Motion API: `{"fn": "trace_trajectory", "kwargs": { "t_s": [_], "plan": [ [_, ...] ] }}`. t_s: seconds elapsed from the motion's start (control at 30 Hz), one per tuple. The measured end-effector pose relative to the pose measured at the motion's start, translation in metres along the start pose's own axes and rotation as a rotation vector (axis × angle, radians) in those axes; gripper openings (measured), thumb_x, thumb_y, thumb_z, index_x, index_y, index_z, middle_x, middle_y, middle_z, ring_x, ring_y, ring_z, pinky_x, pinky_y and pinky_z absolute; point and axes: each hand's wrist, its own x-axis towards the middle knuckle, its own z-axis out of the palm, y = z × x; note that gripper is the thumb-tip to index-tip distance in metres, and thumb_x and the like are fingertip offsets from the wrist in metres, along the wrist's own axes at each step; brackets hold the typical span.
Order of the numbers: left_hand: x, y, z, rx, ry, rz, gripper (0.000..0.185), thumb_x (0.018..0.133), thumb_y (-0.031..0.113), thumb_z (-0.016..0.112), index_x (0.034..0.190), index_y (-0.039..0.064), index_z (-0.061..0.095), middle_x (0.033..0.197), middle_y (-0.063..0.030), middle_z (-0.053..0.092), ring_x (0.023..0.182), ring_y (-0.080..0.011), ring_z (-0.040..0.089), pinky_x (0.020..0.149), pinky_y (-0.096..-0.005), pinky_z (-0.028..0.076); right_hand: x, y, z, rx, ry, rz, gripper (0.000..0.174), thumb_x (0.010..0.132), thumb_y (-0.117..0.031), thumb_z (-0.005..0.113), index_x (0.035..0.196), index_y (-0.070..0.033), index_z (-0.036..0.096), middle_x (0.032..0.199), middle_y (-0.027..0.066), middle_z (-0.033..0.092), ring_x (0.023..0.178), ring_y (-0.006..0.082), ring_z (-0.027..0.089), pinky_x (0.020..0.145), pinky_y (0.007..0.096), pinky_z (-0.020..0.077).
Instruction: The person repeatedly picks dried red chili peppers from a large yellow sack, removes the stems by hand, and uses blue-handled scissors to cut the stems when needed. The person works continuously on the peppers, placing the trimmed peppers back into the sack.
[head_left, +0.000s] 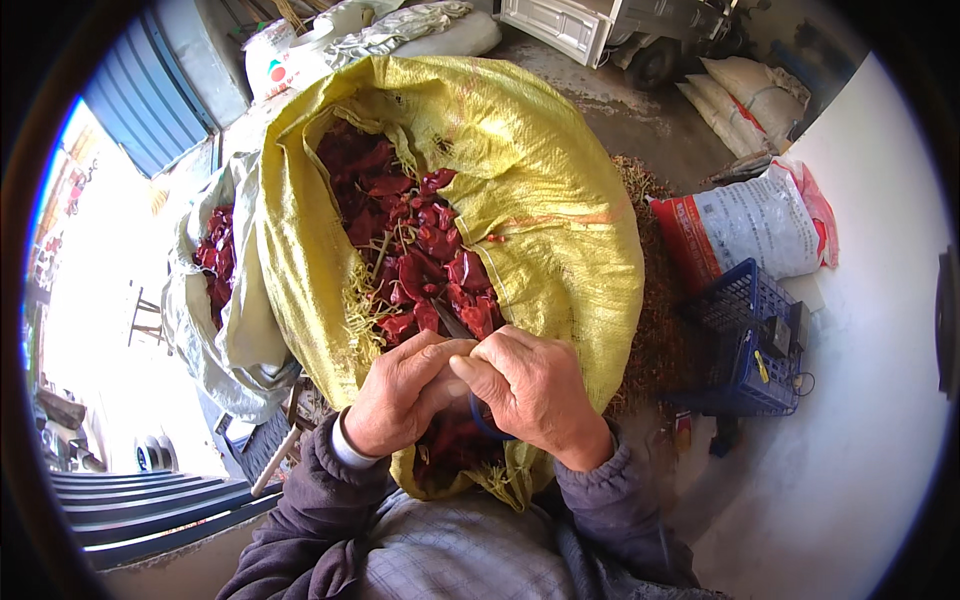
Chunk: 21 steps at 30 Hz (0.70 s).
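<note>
A large yellow woven sack (555, 195) lies open before me, with dried red chili peppers (420, 270) and thin pale stems in its mouth. Both hands meet over the near part of the opening. My right hand (532, 390) is curled around scissors; their dark blades (450, 321) point away from me over the peppers, and part of a blue handle (487, 420) shows beneath the palm. My left hand (409, 390) touches the right one, thumb and fingers drawn together; whether something small is between them is hidden.
At the left stands a white sack (247, 360) of red peppers, near a wooden-legged stool (277, 461). A blue plastic crate (750, 360) and a red-and-white sack (757, 217) are at the right. Stem debris (645, 315) covers floor beside the yellow sack. White buckets (274, 60) stand behind.
</note>
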Motion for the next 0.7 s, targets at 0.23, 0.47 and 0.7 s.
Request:
{"fn": "trace_trajectory", "kwargs": {
  "t_s": [0.23,0.47,0.7],
  "plan": [
    [0.000,-0.007,-0.002,-0.137,-0.162,-0.028,0.025,0.099,0.018,0.068,0.108,-0.003,0.059,0.088,-0.0164,0.058,0.077,-0.0372,0.060,0.069,-0.0413,0.049,-0.002,0.008,-0.006,-0.118,-0.066,-0.146,0.026,0.098,-0.023,0.070,0.084,-0.005,0.059,0.068,0.0107,0.054,0.058,0.0328,0.060,0.052,0.0419,0.0460],
    [0.020,-0.009,-0.001,0.160,0.122,0.047,0.022,0.089,0.012,0.073,0.104,0.000,0.062,0.081,-0.0145,0.057,0.072,-0.0368,0.059,0.064,-0.0428,0.048,0.015,0.007,0.011,0.431,0.121,0.301,0.034,0.102,-0.027,0.068,0.079,-0.003,0.062,0.060,0.0091,0.058,0.051,0.0201,0.055,0.049,0.0348,0.0405],
    [0.025,-0.020,-0.007,0.100,0.003,0.061,0.020,0.098,0.017,0.068,0.106,0.000,0.063,0.083,-0.0141,0.056,0.071,-0.0347,0.057,0.066,-0.0405,0.048,0.015,0.022,0.010,0.570,-0.083,0.359,0.049,0.105,-0.037,0.062,0.073,0.000,0.063,0.058,0.0052,0.053,0.054,0.0120,0.047,0.050,0.0337,0.0392]
  ]
}}
